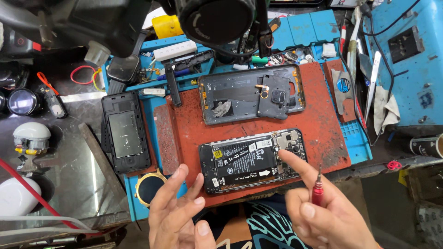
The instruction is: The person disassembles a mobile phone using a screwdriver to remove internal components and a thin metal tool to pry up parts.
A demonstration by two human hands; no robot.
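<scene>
We are holding both hands low, just in front of the opened phone (253, 160), which is our landmark. Our left hand (177, 212) is hovering off the phone's near-left corner, palm turned inward, its 4 fingers spread loosely and pointing up toward that corner, thumb tucked low, gripping nothing and touching nothing. Our right hand (323, 216) is sitting off the phone's near-right corner, pinching a red-handled screwdriver (317, 188) upright between thumb and curled fingers, while its index finger is stretching forward, tip resting on the phone's right end.
</scene>
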